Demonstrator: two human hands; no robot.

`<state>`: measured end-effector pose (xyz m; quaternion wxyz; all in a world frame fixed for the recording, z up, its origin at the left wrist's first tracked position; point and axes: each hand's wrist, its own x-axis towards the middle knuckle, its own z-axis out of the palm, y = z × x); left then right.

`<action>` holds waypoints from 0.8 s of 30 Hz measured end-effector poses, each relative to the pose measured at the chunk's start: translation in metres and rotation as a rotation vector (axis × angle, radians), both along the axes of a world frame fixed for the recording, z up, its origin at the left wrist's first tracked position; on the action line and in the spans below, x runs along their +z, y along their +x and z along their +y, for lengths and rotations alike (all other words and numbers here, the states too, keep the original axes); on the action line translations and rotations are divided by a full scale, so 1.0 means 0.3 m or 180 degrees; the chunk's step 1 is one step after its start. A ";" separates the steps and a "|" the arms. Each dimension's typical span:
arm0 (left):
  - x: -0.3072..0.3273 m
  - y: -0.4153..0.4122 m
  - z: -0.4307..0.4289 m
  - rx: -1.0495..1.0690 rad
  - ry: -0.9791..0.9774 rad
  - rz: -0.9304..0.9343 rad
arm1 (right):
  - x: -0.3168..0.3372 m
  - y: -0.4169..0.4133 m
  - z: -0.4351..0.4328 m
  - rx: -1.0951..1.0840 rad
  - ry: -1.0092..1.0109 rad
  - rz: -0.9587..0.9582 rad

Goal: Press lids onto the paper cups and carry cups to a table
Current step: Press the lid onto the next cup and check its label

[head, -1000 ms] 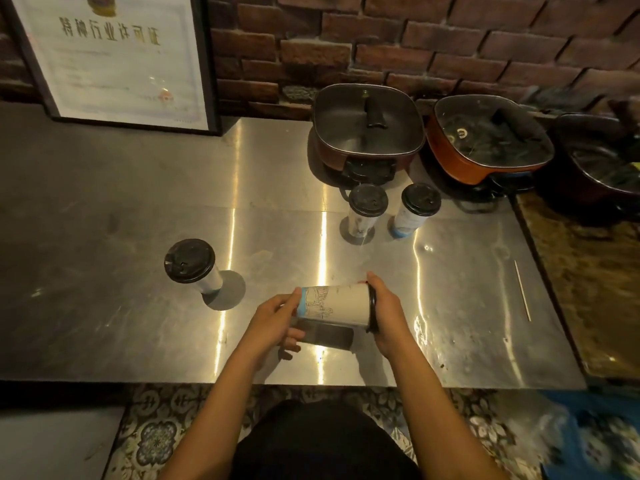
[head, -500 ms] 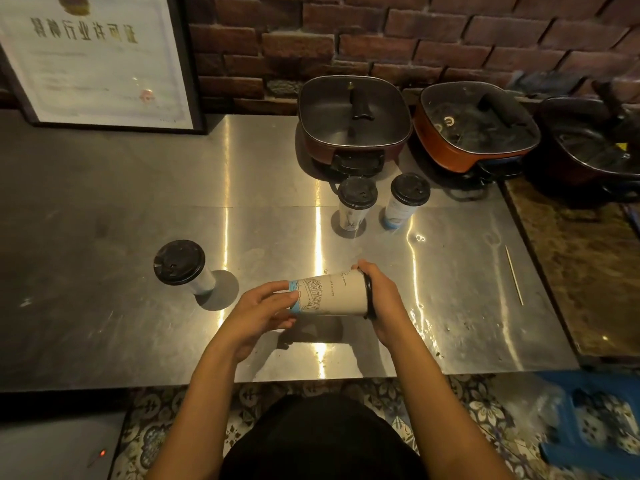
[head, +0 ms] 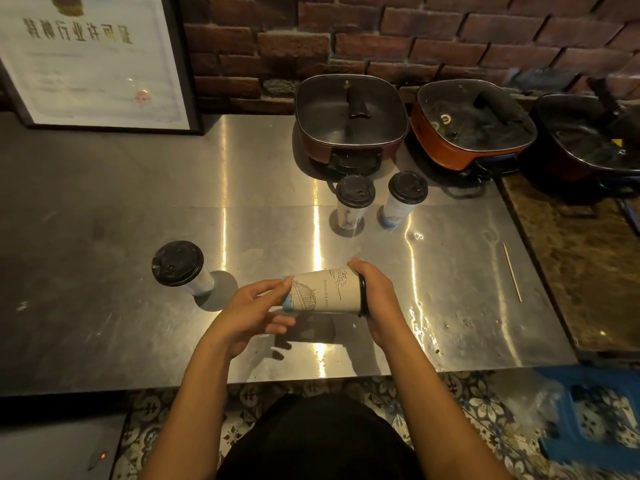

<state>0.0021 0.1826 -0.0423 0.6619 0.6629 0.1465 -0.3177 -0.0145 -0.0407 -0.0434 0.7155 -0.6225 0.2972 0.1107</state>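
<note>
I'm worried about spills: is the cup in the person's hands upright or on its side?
On its side: the paper cup lies horizontally, base in the left hand, black lid against the right hand.

A white certificate in a black frame (head: 93,60) is standing at the far left corner of the steel counter surface (head: 104,209). It is showing a heading of large gold Chinese characters, among them 行业许可. Its small print and red seal are blurring past reading. A white paper cup with a black lid (head: 325,294), lying sideways near the middle of the near edge, is showing "Statue of Liber", with the ending curving out of sight. Print on the three standing lidded cups (head: 349,216) (head: 396,207) (head: 202,284) is appearing too small to read.
</note>
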 end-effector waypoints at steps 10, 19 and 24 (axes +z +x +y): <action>0.018 -0.003 -0.012 0.0057 0.0027 -0.0030 | -0.005 -0.012 -0.015 -0.0127 0.0040 -0.0192; 0.035 -0.001 -0.012 0.0079 -0.0105 -0.0011 | 0.013 -0.022 -0.020 -0.0217 0.0176 -0.0259; 0.053 0.001 -0.004 0.0048 -0.0306 -0.0106 | 0.022 -0.020 -0.022 -0.0260 0.0209 -0.0346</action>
